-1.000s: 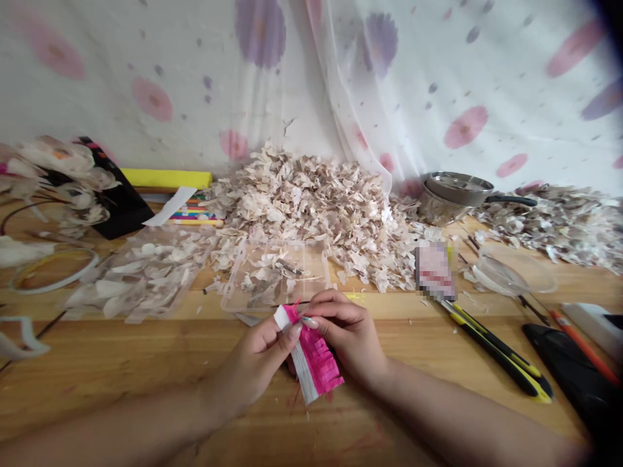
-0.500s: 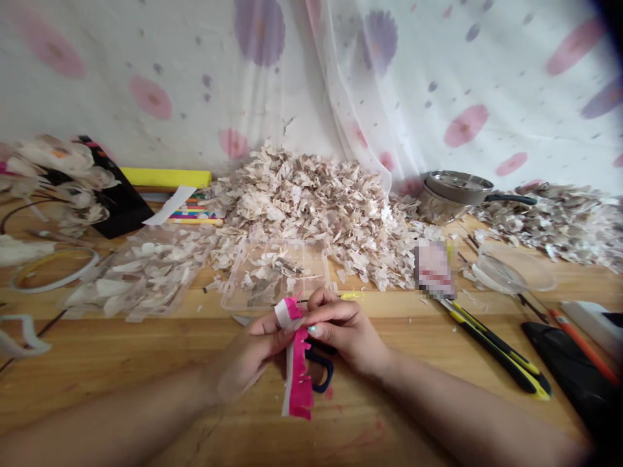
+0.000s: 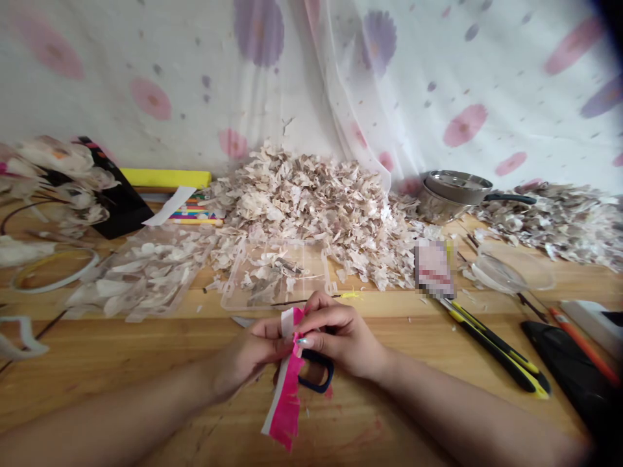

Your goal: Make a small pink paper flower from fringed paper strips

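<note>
A pink-and-white strip [image 3: 286, 405], its pink edge cut into a fringe, hangs from my fingers over the table. My left hand [image 3: 250, 353] is closed, thumb and fingers pinching the strip near its upper end. Beside it my right hand [image 3: 343, 334] pinches the strip's pink edge between thumb and forefinger. Beneath both hands lies a pair of scissors with dark blue handles [image 3: 321, 388]; one blade tip pokes out left of my hands and the middle is hidden. Behind my right hand a thin dark stem with yellow threads [image 3: 351, 295] rests on the table.
A large heap of dried petals [image 3: 311, 201] stands at the back, behind a clear plastic tray [image 3: 318, 285]. Loose pale petals [image 3: 141, 259] cover another tray on the left. At right lie a yellow-and-black utility knife [image 3: 501, 353], a pan [image 3: 457, 188] and a clear lid [image 3: 535, 272].
The strip's lower end has swung left and towards me. My right hand has shifted slightly left along the strip, close against my left fingertips.
</note>
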`<action>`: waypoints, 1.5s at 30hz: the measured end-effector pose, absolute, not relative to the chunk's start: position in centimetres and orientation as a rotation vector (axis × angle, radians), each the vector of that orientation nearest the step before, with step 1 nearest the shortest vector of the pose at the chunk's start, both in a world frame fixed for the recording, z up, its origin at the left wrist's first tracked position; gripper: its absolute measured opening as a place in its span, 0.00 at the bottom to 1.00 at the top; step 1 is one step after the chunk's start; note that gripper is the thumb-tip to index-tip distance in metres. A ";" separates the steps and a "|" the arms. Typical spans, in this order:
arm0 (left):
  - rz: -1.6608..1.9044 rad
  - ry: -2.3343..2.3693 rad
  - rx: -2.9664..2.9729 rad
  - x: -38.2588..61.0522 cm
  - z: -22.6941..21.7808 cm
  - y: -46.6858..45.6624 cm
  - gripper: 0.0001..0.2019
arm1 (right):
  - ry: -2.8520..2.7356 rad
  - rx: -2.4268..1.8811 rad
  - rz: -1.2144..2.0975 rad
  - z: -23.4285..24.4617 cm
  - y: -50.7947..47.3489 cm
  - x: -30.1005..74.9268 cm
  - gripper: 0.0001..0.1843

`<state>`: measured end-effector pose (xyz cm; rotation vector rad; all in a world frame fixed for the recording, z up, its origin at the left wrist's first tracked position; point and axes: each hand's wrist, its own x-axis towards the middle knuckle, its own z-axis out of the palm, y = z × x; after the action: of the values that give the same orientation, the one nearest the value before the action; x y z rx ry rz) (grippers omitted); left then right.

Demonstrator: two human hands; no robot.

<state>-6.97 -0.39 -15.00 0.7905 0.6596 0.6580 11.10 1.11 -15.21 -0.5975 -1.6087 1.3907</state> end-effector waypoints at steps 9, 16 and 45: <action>0.661 0.650 0.772 -6.9 -15.0 -0.4 0.16 | -1.558 -0.608 1.448 -15.3 1.1 11.0 0.06; 0.662 0.697 0.845 -7.1 -15.6 -0.5 0.17 | -1.402 -0.613 1.589 -15.3 1.1 11.0 0.05; 0.659 0.718 0.847 -7.1 -15.7 -0.6 0.17 | -1.309 -0.665 1.635 -15.3 1.2 11.0 0.05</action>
<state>-7.06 -0.63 -15.69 0.8471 0.7183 0.6588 11.04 1.17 -15.27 -0.6654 -1.3085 1.6352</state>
